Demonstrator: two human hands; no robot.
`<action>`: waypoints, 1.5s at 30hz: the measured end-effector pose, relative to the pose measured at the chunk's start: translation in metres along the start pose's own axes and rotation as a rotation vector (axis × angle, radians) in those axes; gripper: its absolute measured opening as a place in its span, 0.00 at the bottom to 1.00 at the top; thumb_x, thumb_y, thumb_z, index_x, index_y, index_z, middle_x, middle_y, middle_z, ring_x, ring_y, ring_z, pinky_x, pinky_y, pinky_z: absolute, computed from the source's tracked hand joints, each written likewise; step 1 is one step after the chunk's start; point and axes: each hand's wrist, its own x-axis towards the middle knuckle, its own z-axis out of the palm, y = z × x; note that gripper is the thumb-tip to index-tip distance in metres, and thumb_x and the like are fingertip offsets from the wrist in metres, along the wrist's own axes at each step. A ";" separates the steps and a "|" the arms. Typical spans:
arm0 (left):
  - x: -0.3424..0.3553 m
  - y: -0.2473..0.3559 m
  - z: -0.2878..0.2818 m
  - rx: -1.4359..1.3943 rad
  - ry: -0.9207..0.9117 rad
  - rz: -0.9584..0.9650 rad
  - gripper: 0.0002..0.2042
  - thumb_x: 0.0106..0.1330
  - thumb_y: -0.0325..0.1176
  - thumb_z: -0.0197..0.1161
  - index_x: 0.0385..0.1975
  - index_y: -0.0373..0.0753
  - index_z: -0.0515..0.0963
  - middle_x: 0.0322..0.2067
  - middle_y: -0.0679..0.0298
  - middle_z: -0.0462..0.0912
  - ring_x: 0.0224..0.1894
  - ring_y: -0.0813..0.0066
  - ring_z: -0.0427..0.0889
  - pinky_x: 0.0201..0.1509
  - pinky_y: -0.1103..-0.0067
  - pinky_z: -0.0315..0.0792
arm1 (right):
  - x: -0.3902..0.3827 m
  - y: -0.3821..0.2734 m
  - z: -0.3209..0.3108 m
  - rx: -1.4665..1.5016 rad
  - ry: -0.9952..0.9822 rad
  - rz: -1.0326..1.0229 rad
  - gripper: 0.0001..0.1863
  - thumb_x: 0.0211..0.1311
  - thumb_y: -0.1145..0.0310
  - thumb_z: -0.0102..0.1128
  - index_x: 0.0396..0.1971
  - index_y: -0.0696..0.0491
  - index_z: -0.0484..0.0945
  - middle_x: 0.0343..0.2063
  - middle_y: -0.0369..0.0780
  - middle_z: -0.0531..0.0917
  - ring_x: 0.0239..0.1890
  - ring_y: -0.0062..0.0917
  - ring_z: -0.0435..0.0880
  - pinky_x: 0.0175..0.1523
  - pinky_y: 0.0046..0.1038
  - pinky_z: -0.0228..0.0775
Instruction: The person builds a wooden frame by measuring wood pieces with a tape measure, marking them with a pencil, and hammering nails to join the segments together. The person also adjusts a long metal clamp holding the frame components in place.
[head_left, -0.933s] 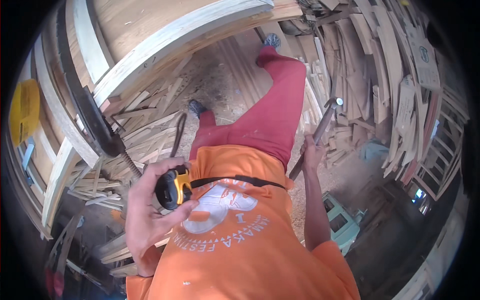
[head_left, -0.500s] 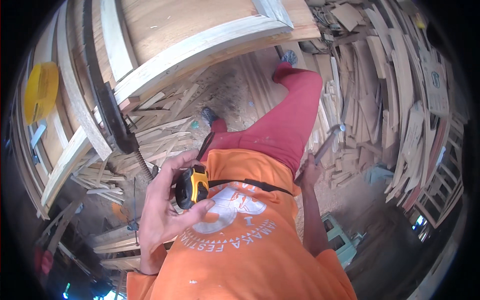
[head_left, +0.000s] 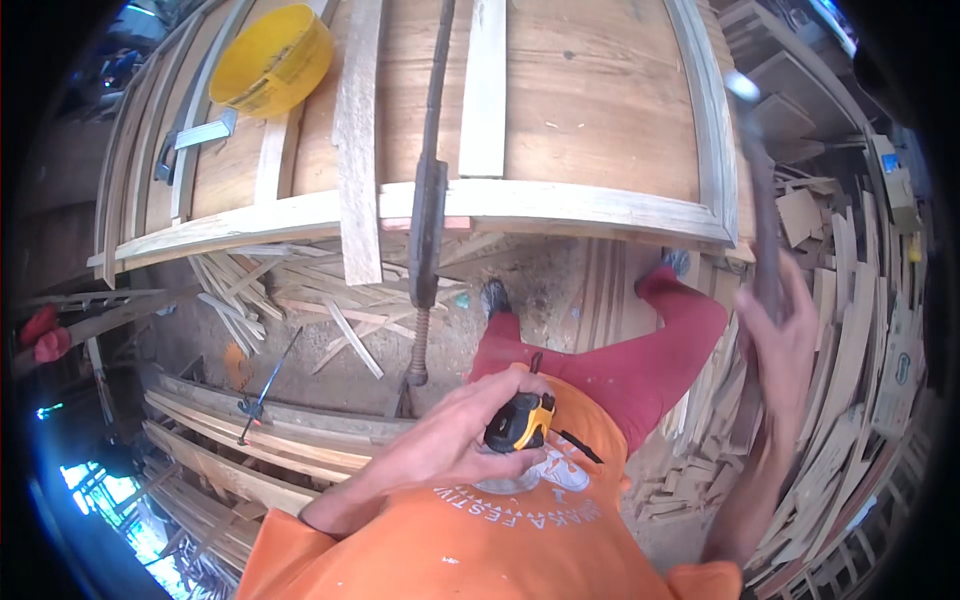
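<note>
**Q:** State of the hands?
**A:** Left hand [head_left: 455, 430]: thumb and fingers gripping a yellow-and-black tape measure [head_left: 522, 421], held before the orange T-shirt [head_left: 440, 545]. Right hand [head_left: 785, 335]: fingers closed round the handle of a hammer [head_left: 766, 215]. Its blurred head appears beside the right end of the framed wooden panel [head_left: 600, 205]; contact cannot be determined.

**Q:** Hazards?
**A:** In my judgement, three. A careless swing could dent that end, given the hammer's nearness. The bar clamp [head_left: 427, 240], its screw projecting toward the wearer, could snag clothing or knock the tape measure loose. Offcuts [head_left: 355, 340] strewn near the shoe [head_left: 494, 298] could cause a stumble.
</note>
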 end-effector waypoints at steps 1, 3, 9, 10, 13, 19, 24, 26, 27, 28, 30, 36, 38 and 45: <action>-0.004 0.000 -0.002 0.007 -0.002 0.009 0.29 0.58 0.31 0.79 0.59 0.37 0.74 0.49 0.57 0.83 0.51 0.67 0.83 0.58 0.72 0.75 | 0.027 -0.010 0.010 -0.047 -0.025 0.001 0.35 0.61 0.64 0.71 0.66 0.63 0.73 0.38 0.37 0.83 0.35 0.20 0.81 0.41 0.24 0.73; -0.013 -0.001 -0.007 -0.164 -0.001 -0.089 0.29 0.58 0.30 0.79 0.59 0.35 0.75 0.51 0.57 0.83 0.54 0.69 0.83 0.60 0.71 0.75 | 0.085 -0.022 0.027 -0.091 -0.077 -0.012 0.37 0.59 0.61 0.71 0.66 0.65 0.74 0.39 0.42 0.86 0.35 0.25 0.84 0.44 0.31 0.76; -0.027 -0.003 -0.017 -0.382 0.077 0.020 0.28 0.62 0.26 0.76 0.62 0.38 0.71 0.51 0.67 0.76 0.53 0.80 0.75 0.60 0.81 0.70 | 0.255 -0.029 0.107 -0.365 0.076 -0.244 0.26 0.57 0.59 0.67 0.47 0.67 0.82 0.39 0.59 0.88 0.44 0.50 0.89 0.50 0.45 0.79; -0.025 -0.001 -0.020 -0.436 0.094 0.017 0.29 0.63 0.25 0.75 0.62 0.37 0.70 0.51 0.66 0.76 0.53 0.81 0.75 0.60 0.81 0.70 | 0.272 -0.029 0.125 -0.412 0.127 -0.177 0.24 0.57 0.60 0.66 0.44 0.67 0.83 0.41 0.60 0.88 0.47 0.54 0.88 0.52 0.48 0.79; -0.010 0.009 -0.028 -0.509 0.122 0.083 0.29 0.65 0.23 0.73 0.65 0.38 0.67 0.52 0.66 0.75 0.54 0.82 0.75 0.61 0.82 0.71 | 0.309 -0.030 0.177 -0.374 0.126 -0.120 0.23 0.57 0.62 0.65 0.45 0.66 0.83 0.43 0.62 0.86 0.51 0.55 0.87 0.56 0.49 0.78; 0.031 0.043 -0.051 -0.560 0.288 0.221 0.29 0.70 0.26 0.70 0.65 0.39 0.62 0.58 0.59 0.77 0.58 0.76 0.76 0.66 0.75 0.70 | 0.298 -0.062 0.215 -0.424 0.206 -0.282 0.23 0.65 0.63 0.65 0.51 0.67 0.80 0.54 0.62 0.79 0.60 0.52 0.80 0.65 0.46 0.71; 0.083 0.062 -0.069 -0.354 0.501 0.442 0.27 0.73 0.33 0.69 0.67 0.38 0.64 0.57 0.58 0.79 0.54 0.77 0.76 0.58 0.77 0.73 | 0.122 -0.072 0.172 0.540 -0.373 -0.420 0.46 0.77 0.36 0.49 0.75 0.63 0.62 0.71 0.47 0.71 0.67 0.35 0.74 0.71 0.33 0.65; 0.106 0.066 -0.067 -0.291 0.488 0.406 0.26 0.74 0.34 0.68 0.67 0.37 0.65 0.56 0.60 0.78 0.54 0.77 0.76 0.59 0.78 0.72 | 0.067 -0.068 0.169 0.764 -0.454 -0.404 0.50 0.77 0.31 0.45 0.77 0.63 0.57 0.72 0.46 0.69 0.67 0.34 0.73 0.72 0.34 0.64; 0.116 0.067 -0.063 -0.229 0.476 0.380 0.26 0.74 0.35 0.68 0.67 0.37 0.67 0.54 0.62 0.78 0.54 0.78 0.75 0.61 0.78 0.71 | 0.052 -0.065 0.168 0.687 -0.271 -0.404 0.53 0.75 0.28 0.42 0.78 0.63 0.55 0.73 0.47 0.68 0.68 0.34 0.73 0.73 0.35 0.63; 0.125 0.068 -0.055 -0.217 0.453 0.385 0.25 0.76 0.38 0.68 0.66 0.36 0.69 0.52 0.64 0.77 0.54 0.79 0.75 0.61 0.80 0.69 | 0.041 -0.059 0.166 0.600 -0.106 -0.416 0.57 0.73 0.24 0.39 0.79 0.63 0.52 0.73 0.48 0.67 0.68 0.33 0.72 0.73 0.35 0.63; 0.135 0.069 -0.035 -0.250 0.385 0.356 0.24 0.79 0.40 0.63 0.68 0.36 0.68 0.50 0.65 0.77 0.51 0.78 0.74 0.58 0.80 0.70 | 0.028 -0.048 0.160 0.581 -0.017 -0.390 0.56 0.74 0.25 0.38 0.78 0.64 0.52 0.72 0.50 0.67 0.69 0.36 0.73 0.72 0.35 0.64; 0.135 0.070 0.002 -0.197 0.258 0.340 0.22 0.81 0.44 0.57 0.65 0.36 0.74 0.50 0.59 0.75 0.54 0.70 0.72 0.63 0.73 0.67 | -0.006 -0.019 0.141 0.428 0.331 -0.332 0.60 0.69 0.22 0.44 0.77 0.66 0.54 0.62 0.51 0.75 0.64 0.36 0.78 0.65 0.35 0.71; 0.136 0.068 0.007 0.160 0.355 0.401 0.18 0.78 0.42 0.60 0.60 0.38 0.79 0.53 0.54 0.73 0.61 0.59 0.69 0.70 0.67 0.62 | -0.016 -0.009 0.132 0.398 0.322 -0.302 0.60 0.69 0.23 0.46 0.77 0.66 0.55 0.63 0.52 0.75 0.63 0.35 0.78 0.64 0.35 0.72; 0.140 0.042 -0.002 -0.014 0.171 0.368 0.13 0.76 0.40 0.66 0.50 0.37 0.83 0.47 0.63 0.79 0.53 0.73 0.76 0.58 0.76 0.69 | -0.035 0.006 0.111 0.350 0.180 -0.278 0.54 0.68 0.33 0.63 0.74 0.68 0.62 0.61 0.54 0.79 0.58 0.37 0.83 0.63 0.37 0.74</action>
